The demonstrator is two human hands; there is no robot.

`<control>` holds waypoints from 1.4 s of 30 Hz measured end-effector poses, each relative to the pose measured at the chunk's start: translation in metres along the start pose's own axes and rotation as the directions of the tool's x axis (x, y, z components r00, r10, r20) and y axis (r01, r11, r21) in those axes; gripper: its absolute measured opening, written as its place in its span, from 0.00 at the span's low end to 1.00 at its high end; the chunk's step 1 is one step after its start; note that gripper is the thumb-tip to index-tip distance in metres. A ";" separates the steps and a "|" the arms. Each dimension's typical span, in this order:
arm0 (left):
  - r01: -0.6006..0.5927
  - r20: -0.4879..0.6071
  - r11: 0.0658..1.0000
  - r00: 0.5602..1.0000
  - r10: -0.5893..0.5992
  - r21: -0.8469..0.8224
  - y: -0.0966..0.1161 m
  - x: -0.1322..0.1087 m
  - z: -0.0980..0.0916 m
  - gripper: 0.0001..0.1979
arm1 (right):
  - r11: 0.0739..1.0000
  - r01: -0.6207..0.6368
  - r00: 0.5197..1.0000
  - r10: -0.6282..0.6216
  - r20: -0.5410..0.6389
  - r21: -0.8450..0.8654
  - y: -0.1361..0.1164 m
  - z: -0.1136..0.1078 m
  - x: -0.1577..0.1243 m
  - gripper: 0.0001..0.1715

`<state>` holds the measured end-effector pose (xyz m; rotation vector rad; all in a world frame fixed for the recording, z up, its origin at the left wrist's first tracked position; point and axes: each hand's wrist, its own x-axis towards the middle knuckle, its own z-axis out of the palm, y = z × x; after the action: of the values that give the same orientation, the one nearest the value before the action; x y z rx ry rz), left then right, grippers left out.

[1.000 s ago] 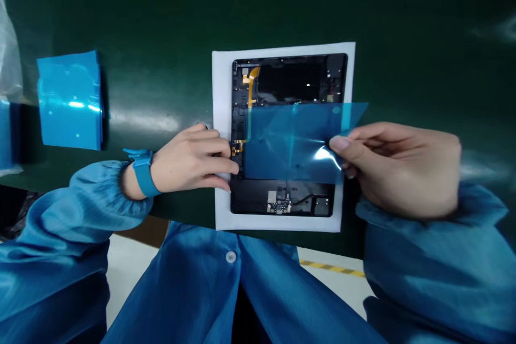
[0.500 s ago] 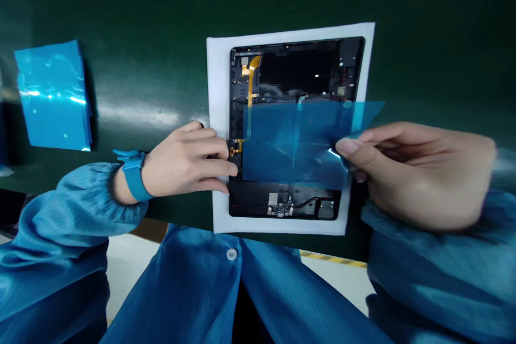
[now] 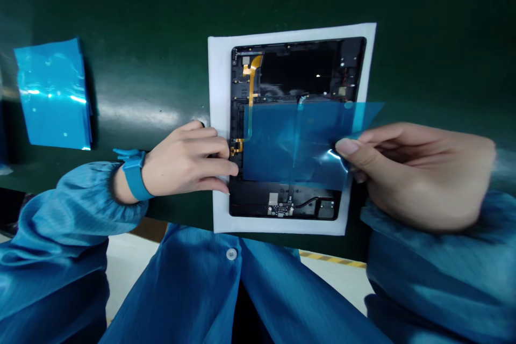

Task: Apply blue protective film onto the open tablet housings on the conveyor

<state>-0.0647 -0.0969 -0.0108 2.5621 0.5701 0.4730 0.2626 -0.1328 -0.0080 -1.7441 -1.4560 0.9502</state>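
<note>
An opened tablet (image 3: 282,72) lies with its inner parts bare on a white foam sheet (image 3: 220,80). Over its middle is a see-through blue film (image 3: 278,142), whose right end sticks out past the tablet's edge. My right hand (image 3: 423,172) pinches the film's right edge between thumb and fingers, the film bending up there. At the tablet's left edge rests my left hand (image 3: 189,158), its fingers apart and slightly bent, the fingertips on the frame and the foam. Orange flat cables (image 3: 251,91) run down the tablet's left side. A small circuit board (image 3: 280,208) sits near its lower edge.
A stack of shiny blue film sheets (image 3: 54,102) lies on the dark green table (image 3: 153,21) at the left. The table's front edge runs just below the foam. Yellow and black striped tape (image 3: 334,259) shows on the pale floor.
</note>
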 end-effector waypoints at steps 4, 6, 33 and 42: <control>0.006 0.005 1.000 1.000 -0.006 -0.006 0.000 -0.001 0.001 0.13 | 1.000 0.000 1.000 0.000 -0.002 -0.011 0.000 -0.001 0.000 0.08; 0.009 0.006 1.000 1.000 -0.009 -0.006 0.000 -0.001 0.001 0.14 | 1.000 -0.004 1.000 0.004 -0.001 -0.004 0.000 -0.002 0.000 0.08; 0.016 0.004 1.000 1.000 -0.016 -0.027 0.001 -0.001 0.000 0.13 | 0.999 -0.041 0.999 0.041 -0.011 -0.033 -0.011 0.002 0.003 0.08; 0.023 0.006 0.999 1.000 -0.023 -0.026 0.002 0.000 -0.001 0.12 | 0.998 -0.019 1.000 0.019 -0.002 -0.053 -0.009 0.003 0.004 0.07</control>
<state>-0.0650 -0.0979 -0.0088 2.5281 0.5873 0.4625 0.2565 -0.1277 -0.0024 -1.7991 -1.4782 0.9276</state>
